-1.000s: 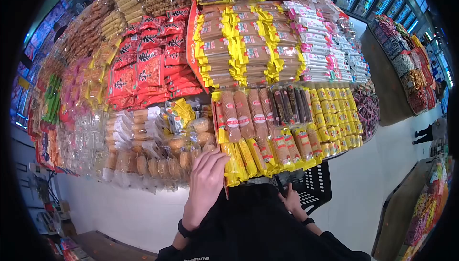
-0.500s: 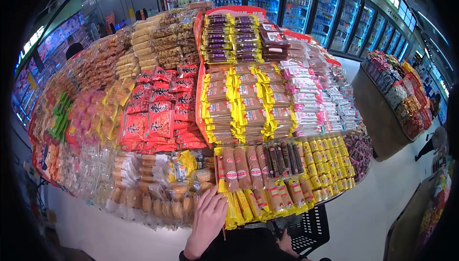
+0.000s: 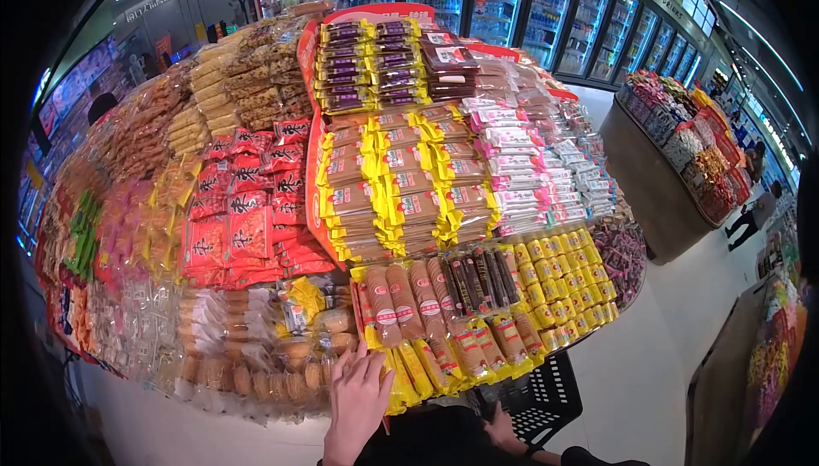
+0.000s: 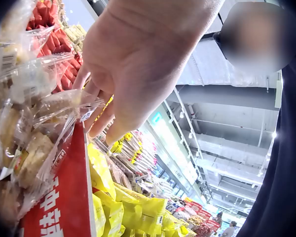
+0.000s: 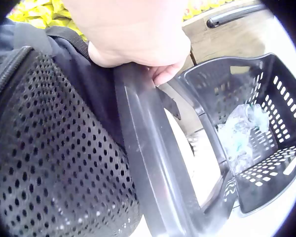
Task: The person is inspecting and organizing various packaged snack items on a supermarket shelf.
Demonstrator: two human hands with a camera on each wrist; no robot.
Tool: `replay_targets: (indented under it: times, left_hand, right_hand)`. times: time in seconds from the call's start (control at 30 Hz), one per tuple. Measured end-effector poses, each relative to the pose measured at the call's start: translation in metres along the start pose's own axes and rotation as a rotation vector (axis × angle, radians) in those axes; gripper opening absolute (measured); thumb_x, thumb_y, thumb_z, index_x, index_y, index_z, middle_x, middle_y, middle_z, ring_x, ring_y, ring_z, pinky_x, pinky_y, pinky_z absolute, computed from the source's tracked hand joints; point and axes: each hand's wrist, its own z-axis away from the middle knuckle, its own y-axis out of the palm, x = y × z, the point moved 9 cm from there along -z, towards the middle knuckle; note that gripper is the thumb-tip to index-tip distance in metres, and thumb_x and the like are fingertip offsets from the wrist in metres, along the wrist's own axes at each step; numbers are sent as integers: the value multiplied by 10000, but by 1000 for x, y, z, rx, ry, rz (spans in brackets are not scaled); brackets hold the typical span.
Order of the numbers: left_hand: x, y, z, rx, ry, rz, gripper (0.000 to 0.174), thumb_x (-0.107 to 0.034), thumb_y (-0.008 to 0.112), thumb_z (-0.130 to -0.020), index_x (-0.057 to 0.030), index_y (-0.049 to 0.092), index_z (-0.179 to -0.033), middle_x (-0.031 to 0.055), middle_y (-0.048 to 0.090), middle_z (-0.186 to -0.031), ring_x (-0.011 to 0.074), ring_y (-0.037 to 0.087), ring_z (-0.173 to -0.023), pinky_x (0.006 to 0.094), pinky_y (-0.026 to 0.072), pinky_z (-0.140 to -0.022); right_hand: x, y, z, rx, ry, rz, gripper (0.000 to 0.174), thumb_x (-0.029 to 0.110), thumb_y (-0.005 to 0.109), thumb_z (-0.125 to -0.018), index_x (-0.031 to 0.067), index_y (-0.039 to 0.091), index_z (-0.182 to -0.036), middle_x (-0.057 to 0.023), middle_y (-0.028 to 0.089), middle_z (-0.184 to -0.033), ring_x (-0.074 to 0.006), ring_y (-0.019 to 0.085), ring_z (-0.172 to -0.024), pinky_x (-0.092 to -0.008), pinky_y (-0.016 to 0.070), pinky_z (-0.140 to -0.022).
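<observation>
My left hand [image 3: 357,404] rests at the front edge of the snack display, its fingers extended over the red divider [image 4: 64,192] between clear-wrapped round cakes [image 3: 256,381] and yellow packets [image 3: 414,374]. In the left wrist view the left hand [image 4: 138,59] has relaxed fingers and grips nothing that shows. My right hand [image 3: 503,432] is low beside my body. Seen from the right wrist, the right hand [image 5: 138,34] curls round the black handle [image 5: 148,148] of a perforated basket [image 5: 227,84], which holds crumpled clear plastic packaging [image 5: 239,131].
Red snack bags [image 3: 250,231], brown wafer packs [image 3: 409,180] and small yellow packs [image 3: 559,287] fill the sloped display. Drinks fridges [image 3: 546,14] line the back. Another display [image 3: 674,159] stands at the right, with a person [image 3: 755,214] beside it.
The head view has tilted up, then turned right, so the display lies lower and a little further left. The left hand stays at the display's front edge; the right still grips the handle.
</observation>
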Motion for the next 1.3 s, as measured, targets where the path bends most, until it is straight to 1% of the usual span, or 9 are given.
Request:
replay_targets:
  times: [0.37,0.5,0.67,0.77,0.9,0.97,1.03,1.1,1.3]
  left_hand:
    - [1,2,-1,57,29,-13,289,-178,655,-906,13,621,-1120,181,690,-1071,321,600,-1159,432,351,-1062]
    - [3,8,7,47,66,-9,329,-196,652,-912,19,608,-1157,174,667,-1140,336,540,-1266,451,317,-1102]
    - [-10,-8,28,91,113,95,415,-232,665,-911,20,594,-1233,173,460,-1456,339,386,-1404,512,202,-1205]
    - [-7,-33,53,-11,157,276,344,-170,677,-900,-13,630,-1203,164,467,-1456,331,386,-1406,511,258,-1182]
    - [23,-94,102,-348,82,329,244,-15,724,-831,-36,711,-1073,120,673,-1219,268,618,-1181,441,458,-1039]
    - [55,-116,132,-468,-85,365,247,30,730,-816,-7,707,-1059,102,742,-1027,236,711,-916,391,522,-919]
    - [82,-135,166,-577,-164,320,254,57,717,-824,21,681,-1073,121,747,-992,187,717,-806,326,562,-768]
    - [120,-134,205,-643,-374,556,287,62,701,-838,38,646,-1118,123,745,-947,139,687,-709,263,545,-654]
    - [196,-136,294,-789,-687,886,576,19,717,-830,70,480,-1352,49,703,-750,50,599,-627,189,477,-626]
  right_hand:
    - [1,6,-2,32,36,-34,615,265,724,-780,-103,441,-1184,-324,645,-834,-506,632,-814,-525,509,-708]
    - [10,0,-3,-7,-32,-61,572,266,715,-801,-83,458,-1175,-320,663,-915,-492,638,-902,-516,514,-787]
    - [1,1,-4,-64,-73,-101,536,256,715,-802,-41,487,-1185,-303,677,-964,-471,636,-989,-499,510,-855]
    - [8,-3,-3,-83,-85,-113,501,213,731,-795,-33,505,-1168,-278,688,-992,-449,646,-1011,-465,518,-862]
    - [20,-6,-1,-63,-68,-123,450,178,729,-801,-29,522,-1142,-248,694,-1048,-406,659,-1037,-427,517,-877]
    - [-1,2,-10,-31,-42,-79,454,177,732,-803,-30,522,-1148,-238,697,-1060,-388,667,-1041,-418,516,-878]
    - [-18,11,-23,-37,-79,-214,420,141,704,-798,-29,523,-1137,-196,693,-934,-308,676,-874,-377,524,-755]
    - [-8,9,-21,-111,-261,-253,339,98,657,-803,-24,526,-1091,-137,674,-708,-183,668,-583,-322,531,-543]
    - [-10,1,-13,-223,-97,-81,298,132,659,-770,-63,593,-985,-147,696,-699,-224,706,-632,-340,560,-602]
